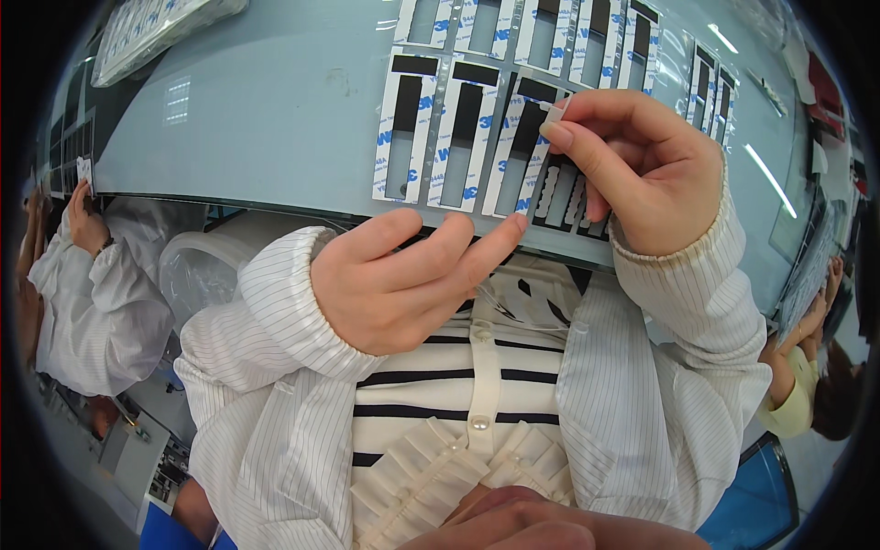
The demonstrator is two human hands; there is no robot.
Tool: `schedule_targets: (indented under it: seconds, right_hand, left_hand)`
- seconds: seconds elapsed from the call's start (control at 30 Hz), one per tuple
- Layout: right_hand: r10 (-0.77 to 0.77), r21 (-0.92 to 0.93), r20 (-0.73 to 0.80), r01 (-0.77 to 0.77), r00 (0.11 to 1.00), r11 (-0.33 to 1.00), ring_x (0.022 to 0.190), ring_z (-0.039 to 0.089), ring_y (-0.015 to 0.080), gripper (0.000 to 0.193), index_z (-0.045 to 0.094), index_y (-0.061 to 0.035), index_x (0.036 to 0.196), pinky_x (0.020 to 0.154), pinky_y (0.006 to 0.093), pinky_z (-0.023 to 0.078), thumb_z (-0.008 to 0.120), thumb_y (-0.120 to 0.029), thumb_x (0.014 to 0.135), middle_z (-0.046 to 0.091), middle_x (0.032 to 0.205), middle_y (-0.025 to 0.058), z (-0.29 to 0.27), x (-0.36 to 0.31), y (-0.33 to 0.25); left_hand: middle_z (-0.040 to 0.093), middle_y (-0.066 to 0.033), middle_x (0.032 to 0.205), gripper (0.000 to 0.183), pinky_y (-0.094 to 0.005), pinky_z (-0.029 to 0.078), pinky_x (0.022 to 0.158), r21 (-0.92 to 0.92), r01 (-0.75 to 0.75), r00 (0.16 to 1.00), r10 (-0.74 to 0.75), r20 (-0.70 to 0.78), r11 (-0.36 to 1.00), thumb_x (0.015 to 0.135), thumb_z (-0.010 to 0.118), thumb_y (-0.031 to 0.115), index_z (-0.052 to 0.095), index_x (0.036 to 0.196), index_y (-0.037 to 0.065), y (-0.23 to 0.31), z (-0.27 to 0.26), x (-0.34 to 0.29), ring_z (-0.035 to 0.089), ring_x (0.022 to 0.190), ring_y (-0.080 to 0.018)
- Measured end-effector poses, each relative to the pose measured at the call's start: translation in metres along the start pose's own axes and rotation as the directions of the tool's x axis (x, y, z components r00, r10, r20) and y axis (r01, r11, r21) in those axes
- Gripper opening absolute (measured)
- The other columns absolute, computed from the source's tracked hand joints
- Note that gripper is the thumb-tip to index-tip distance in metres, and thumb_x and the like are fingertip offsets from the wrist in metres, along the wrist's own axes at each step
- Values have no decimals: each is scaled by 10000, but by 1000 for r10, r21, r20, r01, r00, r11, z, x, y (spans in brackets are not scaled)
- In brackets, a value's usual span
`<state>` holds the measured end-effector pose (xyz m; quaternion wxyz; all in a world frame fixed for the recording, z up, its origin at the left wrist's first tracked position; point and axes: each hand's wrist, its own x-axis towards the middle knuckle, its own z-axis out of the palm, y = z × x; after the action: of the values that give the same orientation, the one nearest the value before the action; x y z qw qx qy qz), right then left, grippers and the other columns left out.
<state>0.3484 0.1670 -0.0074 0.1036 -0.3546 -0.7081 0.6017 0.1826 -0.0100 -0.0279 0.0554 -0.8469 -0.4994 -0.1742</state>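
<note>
My right hand [655, 174] pinches a small white strip [556, 112] between thumb and forefinger, over the upper right side of a flat piece [519, 137] with a black T-shaped middle and a white, blue-printed border. Two similar pieces, one at the left [400, 128] and one in the middle [464, 133], lie beside it in a row. Partly under my right hand is a black piece [554, 197] with wavy-edged pale strips. My left hand [394, 280] holds nothing; its fingers stretch apart along the near table edge, one fingertip by the third piece's lower end. Whether it touches is unclear.
More bordered pieces [546, 32] lie in a row farther back, others [710, 87] at the right on the glass-topped table [247, 119]. A plastic-wrapped tray [165, 32] sits far left. Below the edge stands a lined bin [197, 275]. Co-workers' hands show left [89, 225] and right [811, 312].
</note>
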Motion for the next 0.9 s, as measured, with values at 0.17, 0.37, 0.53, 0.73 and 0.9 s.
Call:
schedule_targets:
  seconds: [0.17, 0.37, 0.53, 0.73, 0.9]
  right_hand:
    - [-9, -20, -4, 9, 1000, 1000, 530, 565, 32, 171, 691, 35, 1070, 456, 158, 421, 708, -33, 915, 734, 912, 87, -1, 0, 0]
    - [-42, -51, -32, 40, 999, 998, 530, 577, 33, 151, 710, 19, 1030, 470, 173, 443, 729, -42, 893, 728, 856, 57, 1, -1, -1]
    - [-310, -354, -26, 281, 951, 892, 519, 576, 50, 116, 749, -30, 946, 470, 200, 435, 775, -70, 840, 715, 807, 32, -8, 3, 4]
    - [-378, -450, 0, 338, 926, 827, 570, 588, 92, 128, 765, -86, 904, 497, 226, 434, 812, -105, 787, 661, 788, 13, -9, 7, 8]
    - [-400, -440, 17, 366, 916, 820, 557, 458, 29, 126, 752, -57, 931, 502, 191, 344, 787, -49, 811, 665, 853, -3, -4, 4, 7]
  left_hand:
    - [704, -59, 1231, 242, -291, 402, 705, -43, 24, 1000, -24, -6, 999, 816, 685, 267, 600, 676, 89, -1, 0, 1, 558, 883, -196]
    - [640, -152, 1300, 205, -307, 434, 771, -176, 44, 998, -37, 41, 983, 693, 677, 187, 684, 753, -9, -5, -4, 2, 588, 1025, -237]
    - [638, -181, 1292, 209, -316, 447, 774, -201, 44, 999, -38, 33, 979, 688, 671, 171, 683, 753, -28, -3, -1, 2, 601, 1046, -263]
    - [652, -209, 1249, 238, -352, 486, 812, -238, 41, 999, -36, 24, 970, 669, 714, 163, 694, 781, -46, 3, -1, 2, 625, 1112, -319]
    - [660, -194, 1237, 242, -359, 489, 824, -245, 58, 998, -54, 24, 968, 674, 732, 168, 700, 788, -43, 6, -5, 2, 625, 1136, -325]
